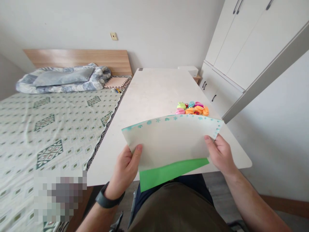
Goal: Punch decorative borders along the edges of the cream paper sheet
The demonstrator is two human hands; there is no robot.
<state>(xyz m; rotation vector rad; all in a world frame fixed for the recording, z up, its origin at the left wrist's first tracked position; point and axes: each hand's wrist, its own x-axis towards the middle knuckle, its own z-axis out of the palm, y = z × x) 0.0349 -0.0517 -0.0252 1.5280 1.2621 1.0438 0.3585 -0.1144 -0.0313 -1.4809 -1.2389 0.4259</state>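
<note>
A white sheet of paper (171,141) is held up above the near end of the table, its top edge bowed. Small teal shapes, such as hearts and flowers, run along its top and right edges. From under its lower edge sticks out a green sheet of paper (166,175). My left hand (127,164) pinches the left side, thumb on top and fingers behind. On the right side, my right hand (219,153) grips it the same way. Just beyond the paper lies a cluster of small bright plastic pieces (198,109), some with round eyes; their lower parts are hidden.
The white table (156,87) stretches away to the wall, with a white box (190,70) at its far right. Left of it is a bed (70,119) with a folded quilt. White cabinets (231,42) stand on the right. A blurred patch covers the lower left.
</note>
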